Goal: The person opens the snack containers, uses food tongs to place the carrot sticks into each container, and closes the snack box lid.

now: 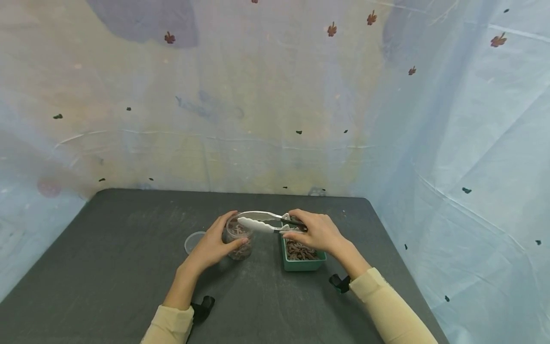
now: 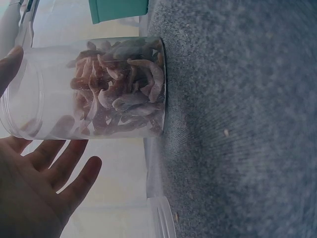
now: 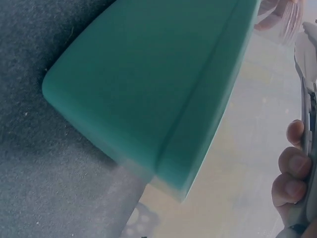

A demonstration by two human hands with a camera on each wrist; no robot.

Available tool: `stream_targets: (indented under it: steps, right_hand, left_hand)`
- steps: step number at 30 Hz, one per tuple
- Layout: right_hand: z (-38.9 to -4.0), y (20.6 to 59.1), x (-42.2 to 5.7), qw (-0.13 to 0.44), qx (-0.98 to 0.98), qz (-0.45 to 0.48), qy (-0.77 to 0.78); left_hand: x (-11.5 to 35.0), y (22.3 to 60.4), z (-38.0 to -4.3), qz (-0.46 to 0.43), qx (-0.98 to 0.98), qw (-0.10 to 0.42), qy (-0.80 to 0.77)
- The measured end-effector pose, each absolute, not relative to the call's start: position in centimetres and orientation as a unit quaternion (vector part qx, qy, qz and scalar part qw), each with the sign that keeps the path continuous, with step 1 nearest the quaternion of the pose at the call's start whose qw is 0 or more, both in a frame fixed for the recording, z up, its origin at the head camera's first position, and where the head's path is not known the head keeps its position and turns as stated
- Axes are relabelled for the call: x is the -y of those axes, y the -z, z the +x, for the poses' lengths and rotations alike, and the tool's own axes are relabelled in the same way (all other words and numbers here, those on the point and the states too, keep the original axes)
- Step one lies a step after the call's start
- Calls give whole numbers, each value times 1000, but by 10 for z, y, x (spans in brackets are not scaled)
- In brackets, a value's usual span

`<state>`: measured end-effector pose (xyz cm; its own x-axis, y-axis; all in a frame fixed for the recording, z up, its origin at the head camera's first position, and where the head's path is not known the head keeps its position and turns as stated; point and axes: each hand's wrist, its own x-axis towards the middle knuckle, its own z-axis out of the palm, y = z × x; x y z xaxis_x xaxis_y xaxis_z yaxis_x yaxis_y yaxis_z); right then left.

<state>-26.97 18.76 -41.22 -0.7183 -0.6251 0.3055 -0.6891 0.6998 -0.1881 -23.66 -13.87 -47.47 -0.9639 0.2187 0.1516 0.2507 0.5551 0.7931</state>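
My left hand (image 1: 211,247) holds a clear plastic jar (image 1: 240,252), thumb on the near side and fingers round the far side by the rim. The jar stands upright and uncapped, with brownish curled strips (image 2: 119,94) filling its lower part. My right hand (image 1: 320,232) grips kitchen tongs (image 1: 257,220) by their dark handle. The white scalloped tips point left and reach over the jar's mouth, apart, with no strip visible between them. Below the right hand sits a green rectangular tub (image 1: 304,266) that holds more of the dark brown strips (image 1: 301,251).
A round translucent lid (image 1: 193,242) lies on the dark table (image 1: 129,267), left of the jar and partly behind the left hand. Patterned plastic sheeting (image 1: 258,95) rises behind the table and along its right side. Black straps circle both wrists.
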Motion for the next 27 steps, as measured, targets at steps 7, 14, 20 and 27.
stream_targets:
  steps: [7,14,20,27]
  right_hand:
    - [-266,409,-202,120,918,342,-163]
    - [-261,406,-224,129,922,328,-162]
    - [-257,402,-244,123,929,315,-153]
    - [-253,399,-266,121,935,305,-137]
  left_hand:
    - [138,475,-237,-134,884,23,447]
    - [138,477,-237,-137,882,25,451]
    - [138,478,-237,-135,883,22,449]
    - [137,476,-237,-131,886,16,444]
